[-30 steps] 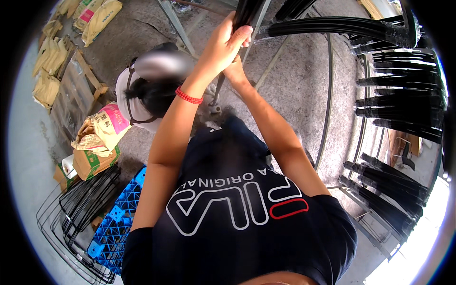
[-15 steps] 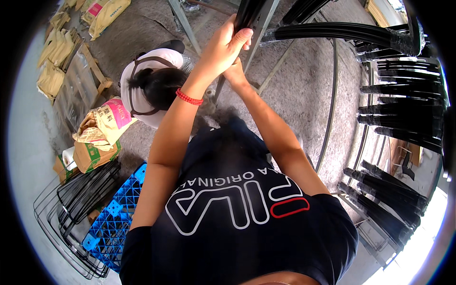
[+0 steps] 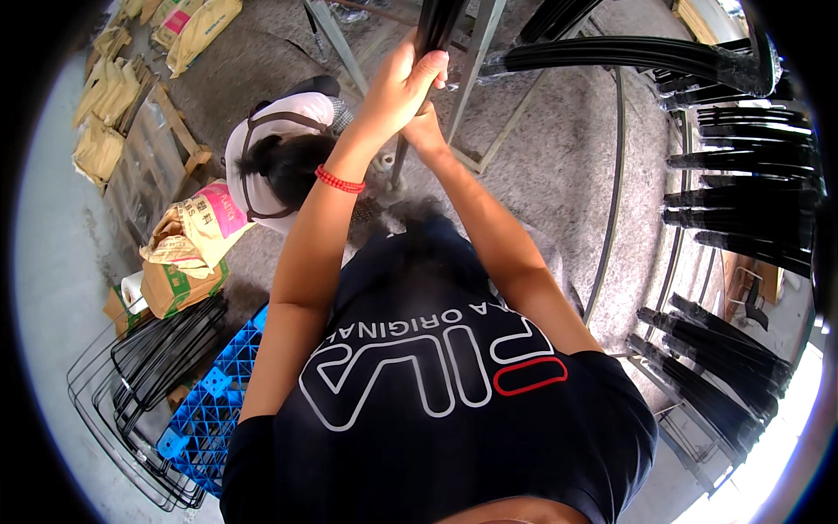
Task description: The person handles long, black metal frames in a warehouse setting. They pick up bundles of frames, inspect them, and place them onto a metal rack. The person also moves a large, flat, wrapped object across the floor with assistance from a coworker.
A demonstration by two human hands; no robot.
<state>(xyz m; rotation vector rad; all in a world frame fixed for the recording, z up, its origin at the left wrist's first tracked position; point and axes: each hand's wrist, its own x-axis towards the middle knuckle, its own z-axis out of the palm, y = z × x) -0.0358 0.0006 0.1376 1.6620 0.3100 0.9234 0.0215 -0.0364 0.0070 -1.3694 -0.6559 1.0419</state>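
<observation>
A bundle of long black strips [image 3: 439,24] rises at the top of the view, held in both of my hands. My left hand [image 3: 408,80], below which a red beaded bracelet [image 3: 340,179] circles the wrist, is closed around the bundle with its thumb along the near side. Just below it, my right hand [image 3: 425,133] is closed too, its fingers partly hidden behind the left. A thin dark length [image 3: 400,162] runs down beneath the hands toward a crouching person [image 3: 284,166], whose hands I cannot make out.
Grey metal frame legs [image 3: 476,65] stand beside the bundle. Wrapped black strip bundles [image 3: 742,210] lie on racks at the right. Paper sacks [image 3: 196,231], a wooden pallet [image 3: 140,166], a blue plastic pallet [image 3: 214,402] and bent black wire frames [image 3: 122,393] are on the left.
Both hands and the black strips have shifted slightly to the left, with the grip kept. More of the thin dark length below the hands now shows.
</observation>
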